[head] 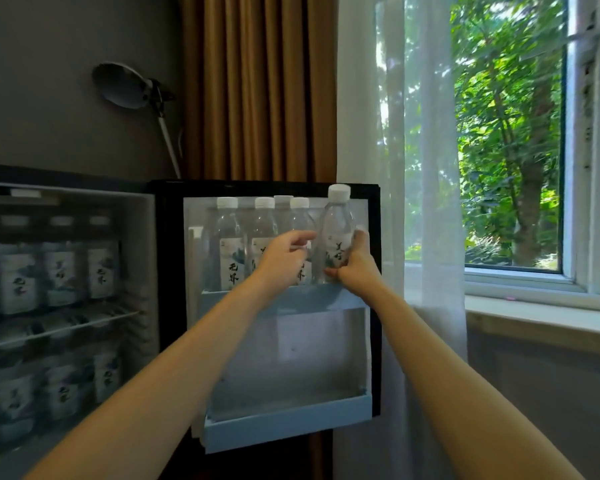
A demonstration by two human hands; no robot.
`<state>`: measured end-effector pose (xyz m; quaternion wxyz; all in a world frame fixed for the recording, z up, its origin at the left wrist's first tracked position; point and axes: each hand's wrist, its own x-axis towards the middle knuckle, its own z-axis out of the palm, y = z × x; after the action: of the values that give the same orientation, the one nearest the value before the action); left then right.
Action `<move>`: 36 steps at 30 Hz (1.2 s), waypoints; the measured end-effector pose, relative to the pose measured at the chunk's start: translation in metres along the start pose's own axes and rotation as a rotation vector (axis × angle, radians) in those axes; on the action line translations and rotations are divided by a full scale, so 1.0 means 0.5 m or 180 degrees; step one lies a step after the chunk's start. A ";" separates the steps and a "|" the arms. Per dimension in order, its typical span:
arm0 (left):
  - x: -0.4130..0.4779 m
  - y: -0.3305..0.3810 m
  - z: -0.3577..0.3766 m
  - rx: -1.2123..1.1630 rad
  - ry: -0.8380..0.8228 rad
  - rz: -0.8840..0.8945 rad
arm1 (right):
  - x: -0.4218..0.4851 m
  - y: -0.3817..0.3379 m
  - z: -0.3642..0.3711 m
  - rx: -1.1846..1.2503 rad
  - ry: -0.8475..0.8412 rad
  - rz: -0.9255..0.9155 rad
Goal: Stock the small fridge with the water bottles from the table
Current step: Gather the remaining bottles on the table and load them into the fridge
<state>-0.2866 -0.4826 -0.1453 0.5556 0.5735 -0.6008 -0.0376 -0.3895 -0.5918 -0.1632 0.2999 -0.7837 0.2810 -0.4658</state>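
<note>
The right grip clasps a clear plastic bottle — left grip clasps its neighbour.

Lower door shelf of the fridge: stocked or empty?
Empty. Above the blue rim of the lower door shelf only bare backing shows, no bottle.

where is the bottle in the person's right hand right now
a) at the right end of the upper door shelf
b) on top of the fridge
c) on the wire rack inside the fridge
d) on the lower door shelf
a: the right hand holds the clear plastic water bottle with a white cap at the right end of the pale blue upper door shelf, next to the other capped bottles standing there.
</note>
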 end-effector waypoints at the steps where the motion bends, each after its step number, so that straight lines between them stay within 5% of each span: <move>1: -0.002 -0.007 -0.005 -0.0034 0.0023 -0.0010 | 0.000 0.003 0.003 -0.0065 -0.0110 0.0053; 12: -0.028 -0.056 -0.024 -0.0241 0.0085 -0.0048 | 0.005 -0.014 -0.006 -0.0334 -0.0579 0.0409; 22: -0.075 -0.091 -0.061 -0.0466 0.0378 -0.0085 | -0.071 -0.033 0.035 -0.0740 0.0764 0.0122; 28: -0.123 -0.124 -0.116 -0.0606 0.0705 -0.0234 | -0.132 -0.068 0.128 -0.0941 0.1775 -0.0910; 36: -0.223 -0.200 -0.279 -0.0270 0.1255 -0.0560 | -0.171 -0.145 0.346 -0.0378 0.0650 -0.1519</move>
<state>-0.1534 -0.3524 -0.2303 0.6806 0.5961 -0.4260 0.0016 -0.2576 -0.4462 -0.2251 0.1052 -0.7929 0.1438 -0.5827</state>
